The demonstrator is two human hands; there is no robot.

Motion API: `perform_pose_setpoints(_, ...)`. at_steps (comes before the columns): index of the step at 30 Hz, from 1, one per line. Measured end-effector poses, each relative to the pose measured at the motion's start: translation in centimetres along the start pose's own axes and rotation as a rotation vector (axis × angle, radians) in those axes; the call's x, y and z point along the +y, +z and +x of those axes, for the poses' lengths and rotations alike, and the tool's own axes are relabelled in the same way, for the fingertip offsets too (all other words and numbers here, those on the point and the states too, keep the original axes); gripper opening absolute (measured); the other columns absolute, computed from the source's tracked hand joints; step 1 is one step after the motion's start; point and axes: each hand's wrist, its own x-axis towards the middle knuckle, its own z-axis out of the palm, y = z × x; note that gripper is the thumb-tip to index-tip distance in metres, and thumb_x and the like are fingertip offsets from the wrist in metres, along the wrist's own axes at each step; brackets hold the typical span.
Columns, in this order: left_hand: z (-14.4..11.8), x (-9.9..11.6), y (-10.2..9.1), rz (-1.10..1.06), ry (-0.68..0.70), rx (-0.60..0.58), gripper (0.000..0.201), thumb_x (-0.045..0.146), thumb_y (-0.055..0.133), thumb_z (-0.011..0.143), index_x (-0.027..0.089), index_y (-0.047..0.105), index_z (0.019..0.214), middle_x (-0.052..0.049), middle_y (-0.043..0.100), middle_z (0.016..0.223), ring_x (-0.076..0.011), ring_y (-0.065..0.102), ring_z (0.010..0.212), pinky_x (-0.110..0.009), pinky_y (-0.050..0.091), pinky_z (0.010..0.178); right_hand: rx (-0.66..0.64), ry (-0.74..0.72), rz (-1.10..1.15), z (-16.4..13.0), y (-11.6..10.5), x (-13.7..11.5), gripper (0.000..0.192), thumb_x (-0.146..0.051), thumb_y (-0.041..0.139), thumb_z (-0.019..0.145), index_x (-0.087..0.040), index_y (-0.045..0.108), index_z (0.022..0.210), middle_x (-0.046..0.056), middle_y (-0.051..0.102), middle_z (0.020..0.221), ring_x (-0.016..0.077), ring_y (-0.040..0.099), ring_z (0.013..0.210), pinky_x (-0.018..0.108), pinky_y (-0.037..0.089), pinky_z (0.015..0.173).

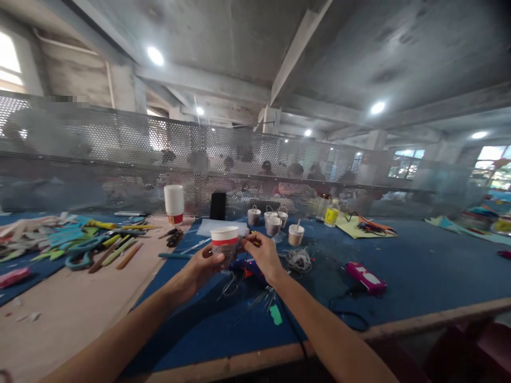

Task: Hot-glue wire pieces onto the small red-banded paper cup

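Observation:
My left hand [202, 268] holds a paper cup [224, 242] with a red band and white rim, upright above the blue table [419, 271]. My right hand [261, 255] touches the cup's right side, fingers pinched at its wall on something small that I cannot make out. A blue glue gun [247, 268] lies on the table just under both hands, partly hidden by them.
A stack of paper cups [174, 204], a black phone [217, 206], several small handled cups [273, 221], a wire coil [299, 259], a magenta box [365, 276], scissors [82, 252] and felt scraps lie around. A mesh partition [120, 154] stands behind, with people beyond it.

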Motion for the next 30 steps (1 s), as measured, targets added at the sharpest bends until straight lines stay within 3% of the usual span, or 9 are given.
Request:
perform_pose_setpoints(4,0.20,-0.17,-0.30,0.004,0.013,0.028,0.046,0.027,0.080,0.080,0.018,0.072,0.124,-0.015,0.070,0.132,-0.0286,0.067,0.110,-0.034,0.053,0.086,0.003,0.006,0.007,-0.08,0.02,0.06,0.020,-0.038,0.075,0.077,-0.022,0.064,0.074,-0.001,0.069,0.074,0.0197,0.070,0.074,0.031,0.052,0.077)
perform_pose_setpoints(8,0.38,-0.13,-0.28,0.007,-0.026,0.028,0.048,0.028,0.080,0.079,0.021,0.071,0.126,-0.013,0.070,0.133,-0.0310,0.064,0.119,-0.035,0.053,0.092,0.002,0.028,0.013,-0.03,-0.03,0.02,0.020,-0.039,0.076,0.075,-0.022,0.065,0.076,-0.001,0.070,0.075,0.0202,0.071,0.074,0.032,0.053,0.078)
perform_pose_setpoints(21,-0.03,0.46,0.52,-0.009,-0.018,0.010,0.048,0.028,0.080,0.079,0.018,0.071,0.125,-0.014,0.072,0.128,-0.0293,0.068,0.112,-0.035,0.053,0.090,-0.018,0.042,0.045,-0.09,0.04,-0.29,0.023,-0.041,0.078,0.073,-0.022,0.064,0.073,-0.002,0.068,0.072,0.0190,0.069,0.071,0.031,0.054,0.076)
perform_pose_setpoints(30,0.00,0.18,0.02,-0.002,-0.020,-0.013,0.047,0.027,0.077,0.082,0.019,0.071,0.127,-0.014,0.068,0.136,-0.0305,0.065,0.119,-0.037,0.051,0.096,-0.025,0.045,0.058,-0.10,0.00,-0.19,0.025,-0.043,0.079,0.073,-0.022,0.066,0.074,-0.002,0.069,0.070,0.0189,0.069,0.071,0.031,0.054,0.076)
